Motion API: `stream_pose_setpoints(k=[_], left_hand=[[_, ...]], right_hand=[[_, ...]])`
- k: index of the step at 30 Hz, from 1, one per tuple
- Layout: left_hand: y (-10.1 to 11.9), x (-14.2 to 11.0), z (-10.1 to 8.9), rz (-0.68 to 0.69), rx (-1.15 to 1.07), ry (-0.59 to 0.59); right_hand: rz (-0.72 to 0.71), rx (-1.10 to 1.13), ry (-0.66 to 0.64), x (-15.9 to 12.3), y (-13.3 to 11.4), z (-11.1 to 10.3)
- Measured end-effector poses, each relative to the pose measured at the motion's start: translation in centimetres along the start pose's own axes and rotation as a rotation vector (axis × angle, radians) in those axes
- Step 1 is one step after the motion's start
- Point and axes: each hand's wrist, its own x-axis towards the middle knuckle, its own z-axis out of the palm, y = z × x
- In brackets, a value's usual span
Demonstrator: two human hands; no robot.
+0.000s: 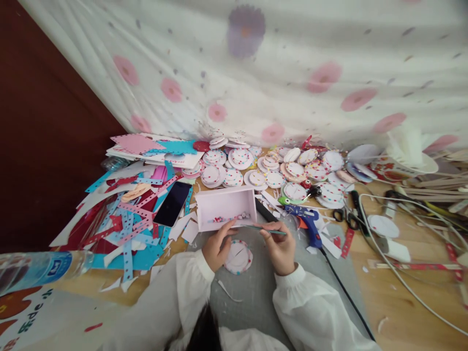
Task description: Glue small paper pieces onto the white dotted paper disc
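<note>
My right hand (281,247) pinches a slim teal, pen-like tool (272,231) whose thin end points left along the front edge of a small white open box (224,197). Small red, white and grey bits lie along the bottom of that box. My left hand (218,245) is at the box's front edge, thumb and forefinger apart, with nothing visible between them. Below and between both hands, a round white paper disc (238,257) with coloured dots around its rim lies on the grey mat (252,292). A thin white scrap lies beside it.
Several stacked dotted discs (241,158) line the back by the curtain (278,73). Left are a phone (172,204), paper strips and a plastic bottle (44,268). A blue glue gun (309,223), scissors (345,218) and a white cable (380,253) lie right.
</note>
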Motion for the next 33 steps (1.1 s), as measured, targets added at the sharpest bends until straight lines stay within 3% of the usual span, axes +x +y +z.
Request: stream_pose_setpoints(k=[10, 33], left_hand=[[0.3, 0.2, 0.0, 0.005, -0.020, 0.036], [1.7, -0.1, -0.1, -0.053, 0.018, 0.162]], right_hand=[[0.009, 0.075, 0.012, 0.1, -0.2, 0.1], [0.003, 0.088, -0.114, -0.7, -0.1, 0.8]])
